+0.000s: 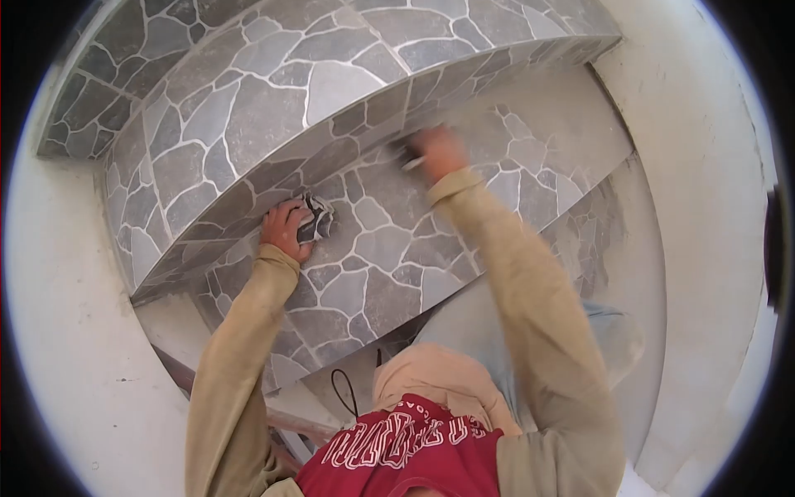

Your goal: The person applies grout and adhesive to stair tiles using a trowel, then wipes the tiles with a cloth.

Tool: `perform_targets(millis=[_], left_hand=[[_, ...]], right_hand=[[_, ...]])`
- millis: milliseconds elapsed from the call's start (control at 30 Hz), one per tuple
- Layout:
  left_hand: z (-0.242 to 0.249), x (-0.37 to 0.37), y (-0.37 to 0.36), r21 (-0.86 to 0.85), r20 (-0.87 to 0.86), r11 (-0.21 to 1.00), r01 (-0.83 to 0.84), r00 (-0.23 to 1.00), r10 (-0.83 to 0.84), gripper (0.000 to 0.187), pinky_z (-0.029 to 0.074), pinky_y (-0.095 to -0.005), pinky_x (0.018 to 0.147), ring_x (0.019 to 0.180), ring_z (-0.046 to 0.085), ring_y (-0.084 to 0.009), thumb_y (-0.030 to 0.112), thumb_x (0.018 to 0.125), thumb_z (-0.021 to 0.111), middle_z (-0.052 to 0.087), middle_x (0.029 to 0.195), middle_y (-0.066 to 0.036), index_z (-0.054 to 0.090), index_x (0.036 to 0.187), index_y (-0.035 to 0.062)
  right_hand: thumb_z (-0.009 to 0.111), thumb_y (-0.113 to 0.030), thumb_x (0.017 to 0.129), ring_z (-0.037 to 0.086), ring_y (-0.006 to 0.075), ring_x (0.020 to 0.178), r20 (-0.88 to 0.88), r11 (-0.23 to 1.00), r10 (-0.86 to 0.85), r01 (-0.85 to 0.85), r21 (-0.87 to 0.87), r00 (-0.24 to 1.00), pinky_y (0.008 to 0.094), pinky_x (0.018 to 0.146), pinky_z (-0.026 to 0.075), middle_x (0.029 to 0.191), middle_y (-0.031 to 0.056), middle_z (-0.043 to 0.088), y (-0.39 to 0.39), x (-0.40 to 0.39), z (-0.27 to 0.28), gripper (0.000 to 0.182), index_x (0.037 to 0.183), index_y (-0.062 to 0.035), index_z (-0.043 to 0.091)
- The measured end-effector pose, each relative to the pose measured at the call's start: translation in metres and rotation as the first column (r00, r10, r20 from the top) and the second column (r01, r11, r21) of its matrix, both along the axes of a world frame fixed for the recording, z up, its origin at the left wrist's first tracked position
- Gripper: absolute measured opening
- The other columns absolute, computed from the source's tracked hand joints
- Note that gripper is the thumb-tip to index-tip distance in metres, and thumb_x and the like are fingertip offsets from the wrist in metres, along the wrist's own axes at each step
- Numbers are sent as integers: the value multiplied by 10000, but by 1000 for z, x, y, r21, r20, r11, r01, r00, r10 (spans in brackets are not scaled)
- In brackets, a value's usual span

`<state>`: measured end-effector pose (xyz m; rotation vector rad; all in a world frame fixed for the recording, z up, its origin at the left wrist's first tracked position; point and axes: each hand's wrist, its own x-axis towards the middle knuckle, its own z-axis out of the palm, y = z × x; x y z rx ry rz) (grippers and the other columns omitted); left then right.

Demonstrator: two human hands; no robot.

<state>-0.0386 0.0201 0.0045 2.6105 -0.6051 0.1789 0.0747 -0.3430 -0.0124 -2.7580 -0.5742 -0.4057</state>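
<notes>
Lying on the tiled step (385, 246), a crumpled cloth (319, 219) meets the left hand (284, 229), its fingers slightly apart, curled against it; farther right, the right hand (443, 154) blurs at a dark object (407, 151), fingers unclear.

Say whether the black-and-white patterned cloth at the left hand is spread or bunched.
Bunched: the cloth forms a crumpled wad against the left hand.

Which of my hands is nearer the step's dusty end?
Your right. The right hand, blurred, is partway along the step, short of its dusty end; the left hand is farther off, at a cloth toward the other end.
</notes>
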Motion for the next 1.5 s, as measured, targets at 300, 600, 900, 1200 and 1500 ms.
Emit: perform_targets(millis=[300,600,900,1200,1500], left_hand=[[4,0,0,10,-2,1000,-22,1000,22,539,421,-459,922,1100,531,-328,133,573,774,568,1219,-70,620,1089,147],[6,-1,3,25,-31,999,-25,999,26,546,415,-458,941,1123,523,-324,131,572,772,560,1233,-68,617,1095,148],[5,1,4,12,-10,1000,-8,1000,9,516,417,-465,946,1126,518,-330,141,591,767,561,1225,-74,624,1087,142],[5,2,4,2,-17,999,-34,999,34,507,414,-470,934,1125,522,-325,146,606,767,564,1214,-76,624,1092,139],[6,1,-1,17,-14,1000,-13,1000,14,509,403,-467,946,1128,520,-323,141,604,769,558,1219,-78,619,1091,138]], right_hand=[[555,-108,801,612,342,989,-9,957,285,-284,56,958,458,886,466,993,134,673,16,-38,15,196,944,-89,687],[615,-121,801,634,302,968,-101,953,-290,277,-124,952,445,872,487,1026,77,723,-137,41,30,281,1037,-164,762],[566,-140,819,608,339,1038,-53,944,331,-330,25,942,466,954,454,1038,127,669,40,-60,21,213,997,-100,676],[617,-106,803,622,336,984,-175,938,-259,205,-279,950,462,856,514,996,118,698,-159,15,37,242,1007,-127,745],[581,-126,827,607,318,1001,-155,997,-41,29,-78,987,437,878,520,1005,111,656,0,-37,30,275,1079,-120,692]])
